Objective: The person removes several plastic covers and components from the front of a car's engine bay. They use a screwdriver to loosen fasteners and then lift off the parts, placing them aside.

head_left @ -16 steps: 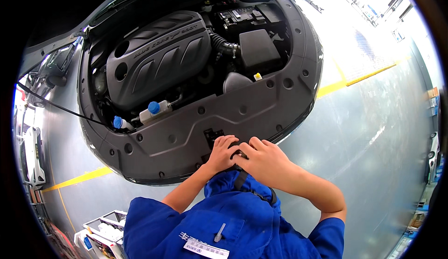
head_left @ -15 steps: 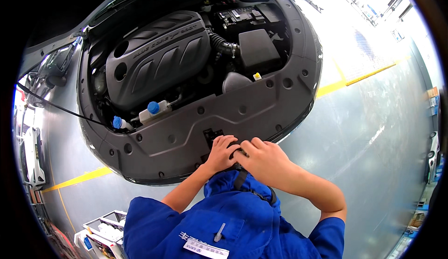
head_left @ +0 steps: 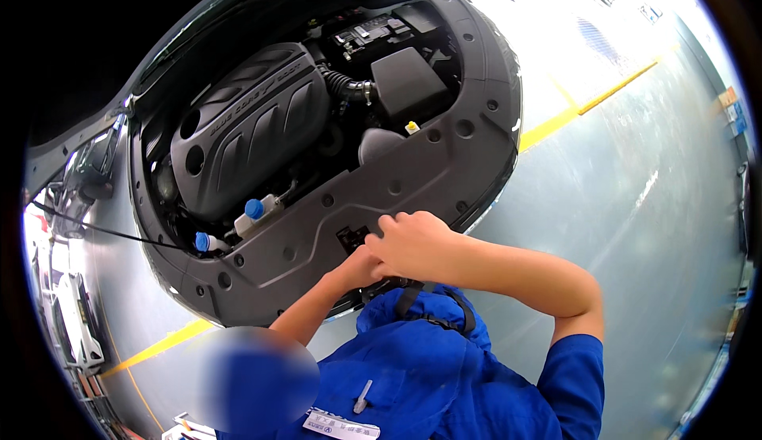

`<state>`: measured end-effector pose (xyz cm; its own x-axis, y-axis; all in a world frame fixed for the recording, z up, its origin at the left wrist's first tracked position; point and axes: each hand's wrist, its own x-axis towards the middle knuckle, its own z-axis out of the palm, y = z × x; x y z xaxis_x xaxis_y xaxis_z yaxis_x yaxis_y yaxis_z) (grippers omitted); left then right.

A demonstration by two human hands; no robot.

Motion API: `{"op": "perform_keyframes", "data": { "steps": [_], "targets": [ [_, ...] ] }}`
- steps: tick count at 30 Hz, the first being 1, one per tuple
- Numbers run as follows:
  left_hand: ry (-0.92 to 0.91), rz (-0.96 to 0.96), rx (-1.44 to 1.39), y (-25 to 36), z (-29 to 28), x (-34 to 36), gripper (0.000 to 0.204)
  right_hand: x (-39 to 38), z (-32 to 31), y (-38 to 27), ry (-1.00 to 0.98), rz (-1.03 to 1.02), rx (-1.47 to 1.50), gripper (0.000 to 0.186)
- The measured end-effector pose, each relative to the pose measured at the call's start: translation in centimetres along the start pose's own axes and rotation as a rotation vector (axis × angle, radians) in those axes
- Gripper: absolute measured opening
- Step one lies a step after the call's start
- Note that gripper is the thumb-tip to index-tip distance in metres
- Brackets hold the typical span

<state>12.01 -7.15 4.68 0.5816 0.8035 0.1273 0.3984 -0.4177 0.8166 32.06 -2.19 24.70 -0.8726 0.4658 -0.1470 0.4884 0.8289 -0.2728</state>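
The right-hand grip point(head_left: 409, 242) is curled; I cannot tell from here whether it holds anything. It overlaps the left-hand grip point(head_left: 357, 268), whose state is hidden. Both are at the front edge of the dark trim panel point(head_left: 429, 169), with the engine cover point(head_left: 254, 126) behind that panel.

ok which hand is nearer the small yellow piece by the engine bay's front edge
Right. The right hand is below the yellow piece in the picture; the left hand is lower, off to its left.

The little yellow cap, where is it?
In the head view, the yellow cap sits slightly right of centre, beside the rounded grey part, beyond the right hand.
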Motion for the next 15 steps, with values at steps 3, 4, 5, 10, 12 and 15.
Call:
{"op": "perform_keyframes", "data": {
  "steps": [3,4,5,10,12,15],
  "targets": [
    [0.168,-0.055,0.058,0.4,0.8,0.5,0.024,1.0,-2.7,-0.5,-0.188,0.184,0.063,0.03],
    [0.254,-0.06,0.019,0.8,1.0,0.6,0.024,1.0,-2.4,-0.4,-0.175,0.179,0.056,0.025],
    [0.311,-0.062,0.028,1.3,1.2,0.7,0.023,0.9,-1.2,0.1,-0.055,0.09,0.025,0.025],
    [0.387,-0.067,0.047,3.2,2.6,1.3,0.018,-0.7,0.6,2.5,0.14,-0.285,0.057,0.034],
    [0.365,-0.047,0.078,3.0,2.5,1.5,0.014,-1.0,0.4,3.2,0.085,-0.228,0.086,0.04],
    [0.36,-0.007,0.23,3.3,2.3,1.3,0.01,-1.6,-1.8,3.7,-0.152,0.021,0.199,0.052]
  ]
}}
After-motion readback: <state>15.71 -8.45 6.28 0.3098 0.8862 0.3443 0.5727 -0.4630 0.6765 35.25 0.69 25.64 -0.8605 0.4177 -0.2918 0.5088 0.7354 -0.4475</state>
